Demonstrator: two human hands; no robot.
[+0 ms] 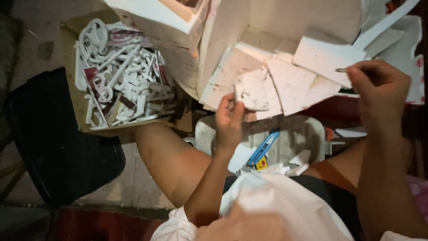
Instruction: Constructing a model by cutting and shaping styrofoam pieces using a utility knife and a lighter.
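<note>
My left hand pinches the lower edge of a small curved white foam piece in the middle of the view. My right hand is raised at the right, its fingers closed on a thin dark-tipped tool whose end pokes out to the left. Both hands sit in front of a heap of flat white foam board offcuts. Below my left hand a blue utility knife lies on a pale plastic stool between my knees.
A cardboard box full of white cut-out scraps stands at the upper left. A black chair seat is at the left. More foam boards lean at the top. Small foam bits lie on the stool.
</note>
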